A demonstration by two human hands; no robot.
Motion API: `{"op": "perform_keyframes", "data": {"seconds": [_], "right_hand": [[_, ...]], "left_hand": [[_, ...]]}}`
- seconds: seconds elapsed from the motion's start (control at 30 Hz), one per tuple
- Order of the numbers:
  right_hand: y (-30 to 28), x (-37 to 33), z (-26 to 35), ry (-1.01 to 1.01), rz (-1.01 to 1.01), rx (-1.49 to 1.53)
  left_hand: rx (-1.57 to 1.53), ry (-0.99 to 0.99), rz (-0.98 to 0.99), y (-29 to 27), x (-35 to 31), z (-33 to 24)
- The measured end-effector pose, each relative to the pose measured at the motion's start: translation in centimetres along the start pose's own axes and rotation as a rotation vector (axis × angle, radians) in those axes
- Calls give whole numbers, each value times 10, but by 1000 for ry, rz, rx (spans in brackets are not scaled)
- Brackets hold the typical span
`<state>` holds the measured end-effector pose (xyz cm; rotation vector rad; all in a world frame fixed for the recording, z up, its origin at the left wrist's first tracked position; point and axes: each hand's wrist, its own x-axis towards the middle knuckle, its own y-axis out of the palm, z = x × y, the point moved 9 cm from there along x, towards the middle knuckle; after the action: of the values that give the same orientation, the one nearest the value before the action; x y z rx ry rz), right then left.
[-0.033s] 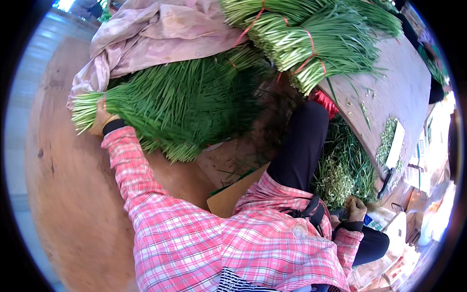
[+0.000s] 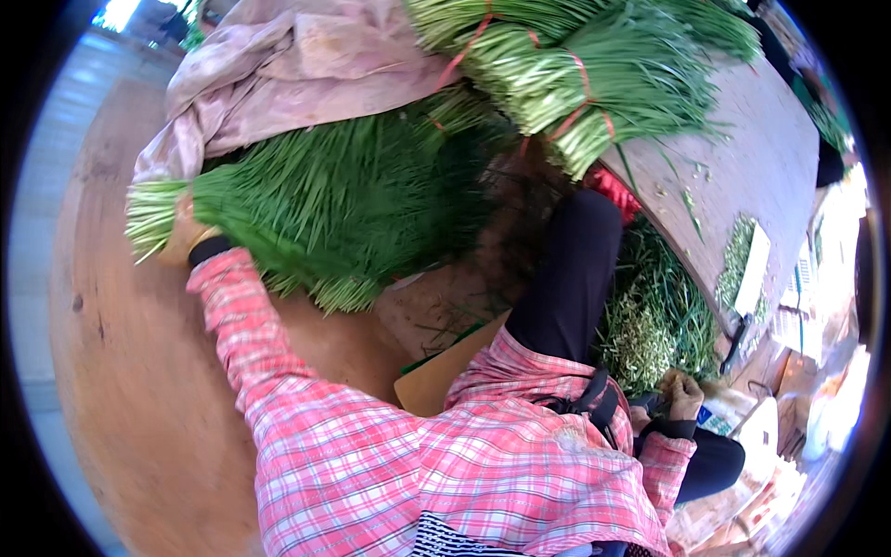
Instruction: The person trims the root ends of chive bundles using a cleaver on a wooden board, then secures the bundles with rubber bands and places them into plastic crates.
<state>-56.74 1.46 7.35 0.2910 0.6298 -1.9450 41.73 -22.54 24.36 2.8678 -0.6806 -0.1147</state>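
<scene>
My left hand is closed round the pale stem ends of a large bundle of garlic chives. Its long green leaves fan to the right, blurred at the far end. More pale stems show under the leaves. On the right, my gloved-looking right hand rests low with curled fingers, near a heap of chive trimmings. Whatever it may hold is hidden. Several chive bundles tied with red bands lie at the far side on the board.
A pinkish cloth covers the pile behind the bundle. A knife with a black handle lies at the right edge of the board, beside chopped bits. Brown wooden surface extends at left. My bent knee sits in the middle.
My left hand and the stem ends it grips have shifted slightly left. The tied bundles and board also sit a little further left in the picture. My right hand stays about where it was.
</scene>
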Motion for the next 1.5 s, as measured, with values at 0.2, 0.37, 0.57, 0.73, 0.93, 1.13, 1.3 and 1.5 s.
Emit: {"op": "perform_keyframes", "data": {"seconds": [0.2,0.37,0.57,0.73,0.93,1.13,1.3,1.5], "right_hand": [[-83,-12,104,-417,-629,-346],[-79,19,159,-510,-685,-841],[-90,45,144,-262,-557,-1116],[-97,70,162,-324,-299,-670],[-117,64,151,-329,-347,-177],[-64,-11,157,-496,-548,211],[-31,2,177,-407,-257,215],[-39,-24,188,-612,-395,-253]], "left_hand": [[364,420,160,73,-67,-96],[537,915,457,199,-260,-197],[430,1335,1200,357,-549,-171],[585,1738,1585,421,-753,-47],[1038,1862,1724,442,-781,88],[968,1601,1768,452,-794,91],[1276,1337,1821,443,-787,121],[1219,1677,1492,410,-795,116]]}}
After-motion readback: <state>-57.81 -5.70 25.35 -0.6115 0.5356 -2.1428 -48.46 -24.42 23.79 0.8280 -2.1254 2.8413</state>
